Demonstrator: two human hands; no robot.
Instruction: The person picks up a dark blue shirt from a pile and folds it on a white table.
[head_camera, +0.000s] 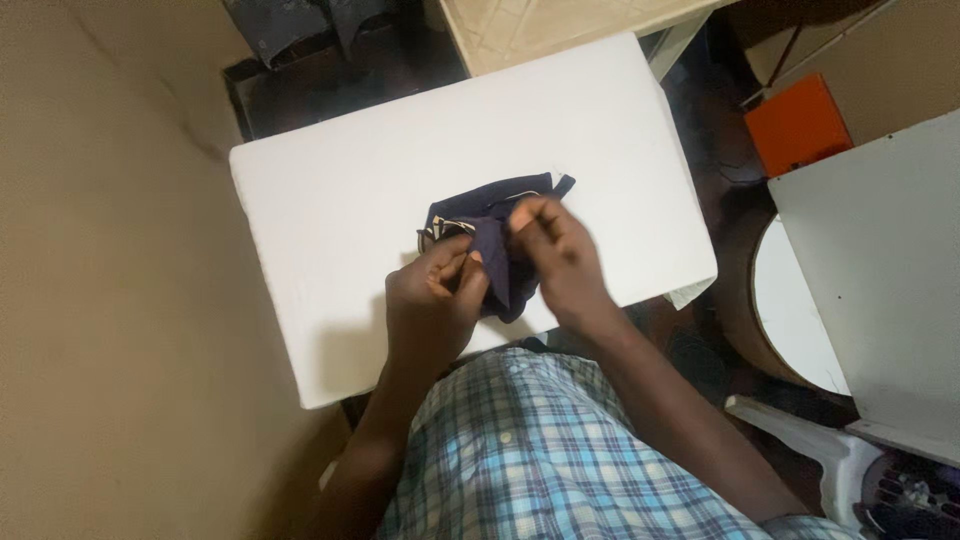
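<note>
The left hand (432, 300) and right hand (556, 256) each pinch a fold of 1 dark blue cloth (492, 235), lifting its near edge while the rest lies bunched in the middle of the white table (330, 190). An orange box (797, 122) sits well apart on the floor, its contents hidden.
</note>
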